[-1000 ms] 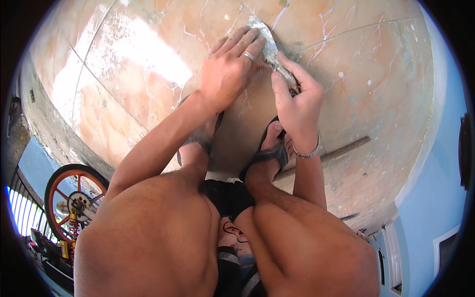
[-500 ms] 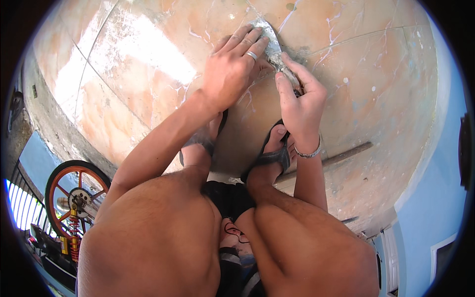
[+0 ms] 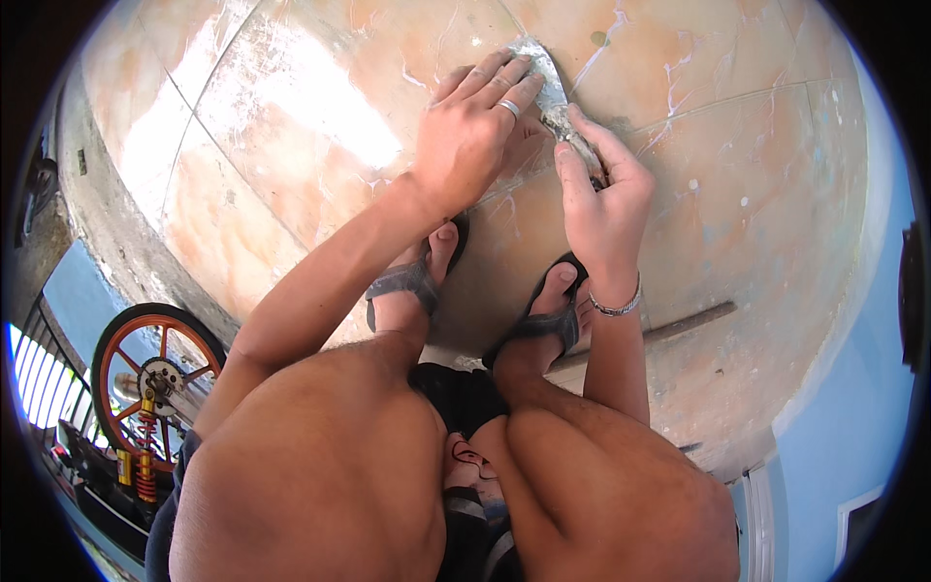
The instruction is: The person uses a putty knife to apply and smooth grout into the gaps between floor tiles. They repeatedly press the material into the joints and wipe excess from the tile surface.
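Head view: right hand (image 3: pixel 609 206) has fingers clamped on scraper (image 3: pixel 554 94), left hand (image 3: pixel 464 145) on blade (image 3: pixel 544 71), grip unclear; work appears unfinished, pale spots (image 3: pixel 692 184) left on tiled floor (image 3: pixel 722 145).

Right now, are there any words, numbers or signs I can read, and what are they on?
None that I can read.
Metal-bladed tool in the right hand: smeared, no letters I can make out.
Yellow part near the orange wheel: any marks are too small to read.
Patterned cloth between the legs: colours and a dark line, no readable words.
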The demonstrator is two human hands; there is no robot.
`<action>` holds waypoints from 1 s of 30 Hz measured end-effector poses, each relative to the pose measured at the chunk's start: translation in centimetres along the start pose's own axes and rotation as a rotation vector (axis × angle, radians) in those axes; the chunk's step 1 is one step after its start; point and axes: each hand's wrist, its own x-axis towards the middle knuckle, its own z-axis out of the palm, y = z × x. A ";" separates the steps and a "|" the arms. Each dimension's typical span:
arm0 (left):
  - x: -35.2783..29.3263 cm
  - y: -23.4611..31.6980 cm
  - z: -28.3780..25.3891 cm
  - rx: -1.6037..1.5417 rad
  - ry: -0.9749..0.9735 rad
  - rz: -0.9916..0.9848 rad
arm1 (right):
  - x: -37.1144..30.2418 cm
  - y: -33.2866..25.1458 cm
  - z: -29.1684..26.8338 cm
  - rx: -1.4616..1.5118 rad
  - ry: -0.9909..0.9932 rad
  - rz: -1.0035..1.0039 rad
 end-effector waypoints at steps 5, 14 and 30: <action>0.5 -0.1 -0.3 0.003 -0.010 0.000 | 0.9 -0.7 0.1 -0.056 0.023 -0.118; 1.1 -1.3 0.2 0.009 0.041 -0.015 | 2.1 -1.2 1.1 -0.069 0.017 -0.180; 1.6 -2.8 -0.2 0.020 0.045 0.041 | 3.1 -2.2 1.8 0.050 0.007 -0.071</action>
